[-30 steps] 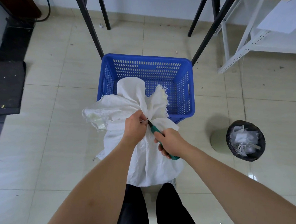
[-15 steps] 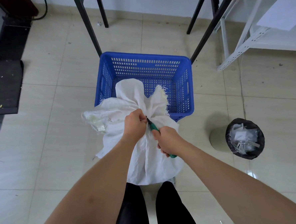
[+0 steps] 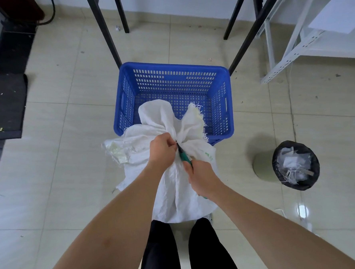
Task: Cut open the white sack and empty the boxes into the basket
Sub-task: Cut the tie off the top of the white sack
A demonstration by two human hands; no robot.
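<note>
Pale floor tiles are carrying a blue slotted plastic basket (image 3: pixel 228 102) while the left hand (image 3: pixel 162 148) is pinching the white woven sack (image 3: pixel 175 188) neck taut (steadying the tie) for the green-handled cutter (image 3: pixel 184 155) gripped in the right hand (image 3: pixel 203 179).

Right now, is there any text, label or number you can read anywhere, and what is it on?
None can be read.
Sack: a small green print near the right hand, too small and creased to read.
Black mat: a pale mark at its near edge, cut off and illegible.
Basket, bin and cutter: no lettering visible.
</note>
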